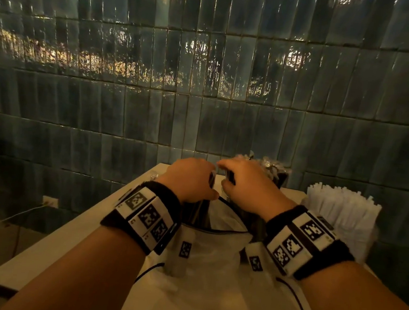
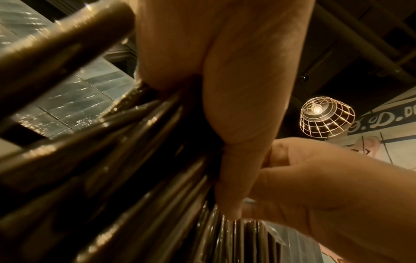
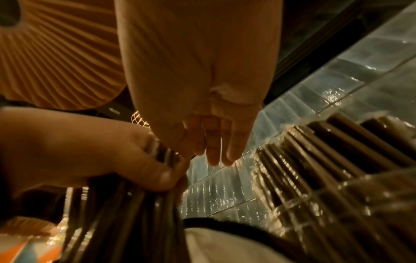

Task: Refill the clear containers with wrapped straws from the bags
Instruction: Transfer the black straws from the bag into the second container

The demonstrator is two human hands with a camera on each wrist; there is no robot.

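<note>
Two hands meet at the middle of the pale worktop [image 1: 68,239], in front of a wall of dark green tiles [image 1: 205,91]. Our left hand [image 1: 191,178] is clenched around a bundle of dark wrapped straws [image 2: 126,160]; the left wrist view shows the thumb lying across their glossy wrappers. Our right hand [image 1: 248,182] sits just beside it, touching it at the fingertips, and from the right wrist view its fingers [image 3: 216,147] hang fairly straight. Whether they pinch any of the straws we cannot tell.

The bundle stands upright between the two hands, its lower part hidden behind a white bag [image 1: 213,256] that lies near us under both wrists. Just beyond the right hand, against the wall, stands a clear container [image 1: 278,175] packed with more dark straws [image 3: 333,146] in shiny wrappers. At the far right of the worktop, a separate cluster of white paper-wrapped straws [image 1: 339,207] stands upright. A wire-caged lamp [image 2: 326,117] hangs overhead.
</note>
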